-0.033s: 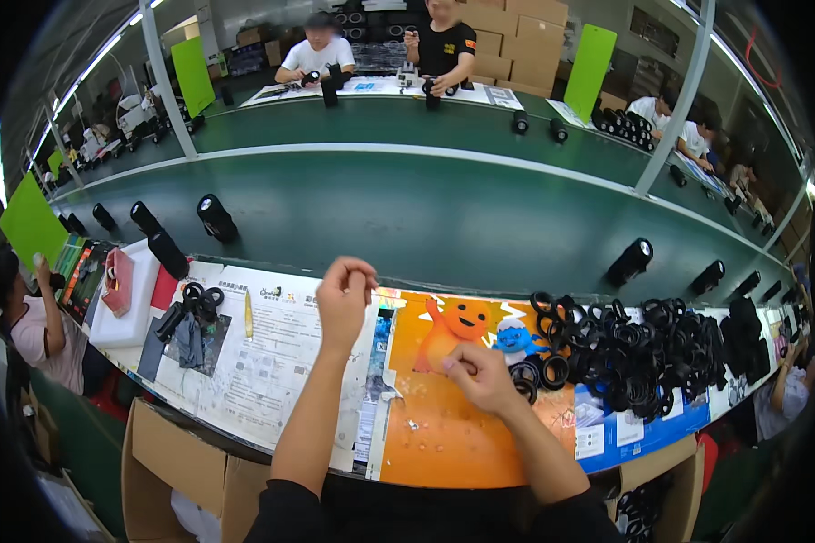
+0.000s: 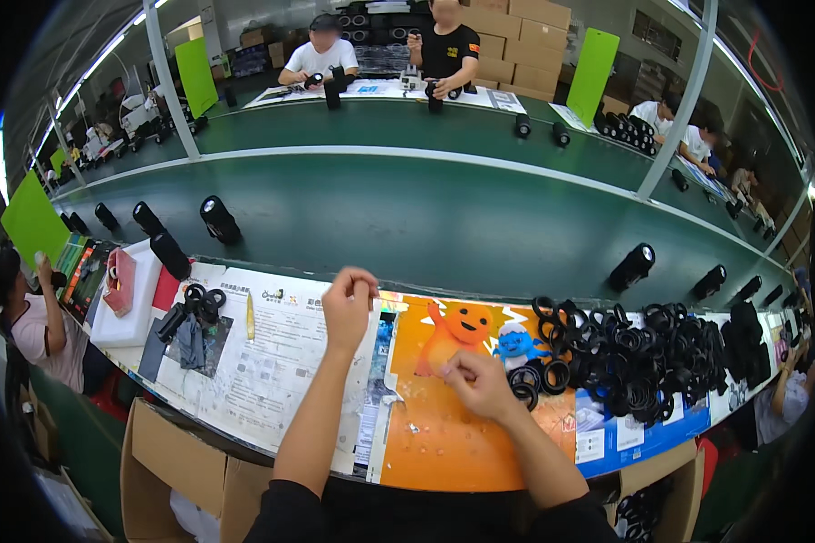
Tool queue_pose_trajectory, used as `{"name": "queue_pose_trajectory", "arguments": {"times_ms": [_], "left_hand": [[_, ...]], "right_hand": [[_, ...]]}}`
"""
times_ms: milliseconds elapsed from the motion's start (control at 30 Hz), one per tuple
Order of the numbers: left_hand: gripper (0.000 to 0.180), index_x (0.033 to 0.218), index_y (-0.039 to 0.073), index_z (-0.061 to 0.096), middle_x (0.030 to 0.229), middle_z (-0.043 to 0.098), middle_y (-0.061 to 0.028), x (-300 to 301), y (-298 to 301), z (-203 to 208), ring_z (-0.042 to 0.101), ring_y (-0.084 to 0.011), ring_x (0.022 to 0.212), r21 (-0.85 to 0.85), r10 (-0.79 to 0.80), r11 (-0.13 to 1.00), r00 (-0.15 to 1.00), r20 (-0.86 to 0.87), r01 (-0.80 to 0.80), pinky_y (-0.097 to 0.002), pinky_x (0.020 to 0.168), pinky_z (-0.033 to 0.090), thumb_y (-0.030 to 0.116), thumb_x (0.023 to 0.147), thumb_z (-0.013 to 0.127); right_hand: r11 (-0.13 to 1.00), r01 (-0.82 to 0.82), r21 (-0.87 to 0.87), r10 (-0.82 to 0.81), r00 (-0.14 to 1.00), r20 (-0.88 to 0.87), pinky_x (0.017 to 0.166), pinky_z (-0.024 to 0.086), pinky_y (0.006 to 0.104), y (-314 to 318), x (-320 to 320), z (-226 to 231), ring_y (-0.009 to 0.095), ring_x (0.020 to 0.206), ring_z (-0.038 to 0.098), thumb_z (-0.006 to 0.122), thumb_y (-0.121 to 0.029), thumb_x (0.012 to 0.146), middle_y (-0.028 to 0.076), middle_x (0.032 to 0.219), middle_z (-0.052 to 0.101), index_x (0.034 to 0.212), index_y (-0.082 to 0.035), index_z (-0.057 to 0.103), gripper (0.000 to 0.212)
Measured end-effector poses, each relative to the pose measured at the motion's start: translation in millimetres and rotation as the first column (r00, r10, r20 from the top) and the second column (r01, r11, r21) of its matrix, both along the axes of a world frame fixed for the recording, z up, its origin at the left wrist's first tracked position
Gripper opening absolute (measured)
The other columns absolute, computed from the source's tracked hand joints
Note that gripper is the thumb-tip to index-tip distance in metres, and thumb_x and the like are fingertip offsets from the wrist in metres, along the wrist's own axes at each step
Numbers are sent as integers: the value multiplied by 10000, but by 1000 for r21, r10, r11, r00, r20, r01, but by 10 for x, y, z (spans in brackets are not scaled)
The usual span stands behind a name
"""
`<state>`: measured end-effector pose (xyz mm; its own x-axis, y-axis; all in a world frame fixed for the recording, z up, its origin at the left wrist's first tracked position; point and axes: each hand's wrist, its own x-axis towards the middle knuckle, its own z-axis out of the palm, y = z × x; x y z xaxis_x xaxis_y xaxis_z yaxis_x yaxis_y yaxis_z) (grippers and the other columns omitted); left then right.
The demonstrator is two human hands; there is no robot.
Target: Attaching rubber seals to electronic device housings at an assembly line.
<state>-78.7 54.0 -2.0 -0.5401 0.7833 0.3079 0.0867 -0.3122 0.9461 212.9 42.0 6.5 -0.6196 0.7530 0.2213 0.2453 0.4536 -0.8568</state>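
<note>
My left hand is raised over the right edge of the white printed sheets, its fingers curled inward. Whatever those fingers may hold is hidden. Over the orange mat, with its cartoon figures, my right hand has thumb and fingertips pressed together; anything between them is too small or hidden to make out. Just right of that hand lie a few loose black rings. They border a large heap of black rings, which spreads over a blue sheet.
Black cylindrical devices stand on the green belt, one at the left and one at the right. A yellow knife-like tool, a grey cloth and a white foam tray lie at left. Cardboard boxes sit below. Several people work around.
The whole view has shifted very slightly. Both hands keep nearly the same place and pose.
</note>
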Motion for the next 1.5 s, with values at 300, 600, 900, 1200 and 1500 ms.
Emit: {"name": "queue_pose_trajectory", "arguments": {"times_ms": [300, 600, 900, 1200, 1500], "left_hand": [[167, 876, 18, 720, 753, 714, -45, -106, 67, -532, 598, -105, 678, -219, 52, 970, 972, -229, -103, -300, 646, 482, 16, 997, 606], [138, 957, 16, 732, 802, 726, -36, -101, 137, -495, 613, -86, 664, -212, 28, 975, 980, -195, -70, -271, 628, 490, -20, 1021, 616], [197, 1246, 44, 712, 1048, 720, -19, -152, -391, 544, 693, -99, 990, 258, 142, 957, 989, -30, -129, -246, 858, 574, 64, 1059, 772], [1028, 1757, 177, 355, 1770, 367, -295, -524, -1732, 2920, 373, -489, 1633, 508, 194, 679, 538, -820, 530, -789, 1286, 250, 858, 1001, 507], [1003, 1757, 183, 356, 1774, 362, -293, -407, -1822, 2964, 366, -490, 1636, 602, 133, 589, 670, -731, 540, -797, 1284, 243, 840, 1012, 499]], "right_hand": [[947, -297, 121, 242, 909, 338, 738, 580, 493, -204, -60, -83, 378, 825, 730, 686, -305, 1062, 153, 857, 732, 911, -49, 705, 298], [955, -281, 96, 236, 915, 326, 733, 572, 497, -101, -73, -114, 379, 821, 730, 697, -301, 1059, 146, 852, 734, 905, -56, 713, 291], [971, 123, 206, -85, 980, -182, 729, 559, 362, -9, 311, 398, 222, 805, 708, 761, -137, 1032, 94, 932, 766, 1002, -29, 757, 113], [614, 241, 751, 206, 870, -447, 1183, 416, 494, -56, 2099, 2559, 408, 1430, 554, 607, -633, 1080, 286, 1553, 588, 1627, -10, 536, 832], [591, 257, 764, 182, 881, -437, 1192, 406, 503, -306, 2870, 2637, 409, 1434, 550, 597, -612, 1084, 285, 1549, 589, 1623, -4, 535, 815]]}}
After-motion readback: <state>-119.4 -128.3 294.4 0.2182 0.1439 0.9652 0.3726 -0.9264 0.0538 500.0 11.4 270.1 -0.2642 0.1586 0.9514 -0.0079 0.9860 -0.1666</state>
